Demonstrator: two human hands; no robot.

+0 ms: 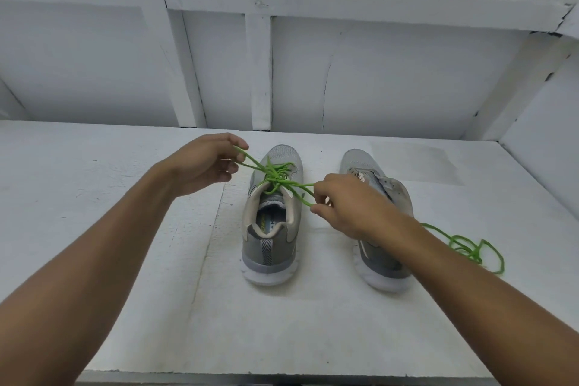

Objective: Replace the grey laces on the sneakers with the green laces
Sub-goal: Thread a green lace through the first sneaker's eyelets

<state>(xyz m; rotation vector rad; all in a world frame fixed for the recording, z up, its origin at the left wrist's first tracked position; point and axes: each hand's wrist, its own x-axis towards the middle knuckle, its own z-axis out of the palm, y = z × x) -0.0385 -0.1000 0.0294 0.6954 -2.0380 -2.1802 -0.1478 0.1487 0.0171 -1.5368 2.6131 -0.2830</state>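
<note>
White tabletop (125, 229), left hand (203, 163) and right hand (347, 207) each pinching green lace (275, 174) loops either side of sneaker (269, 229)

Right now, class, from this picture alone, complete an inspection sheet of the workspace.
Surface: white table, bearing both sneakers.
Job's things: left sneaker threaded with a green lace; right sneaker unlaced; spare green lace lying loose beside it; grey laces, nothing seen.
Clutter: nothing seen.
Hands: left hand and right hand each pinch a loop of the green lace.
Cables: nothing seen.
Surroundings: white panelled wall behind the table.
</note>
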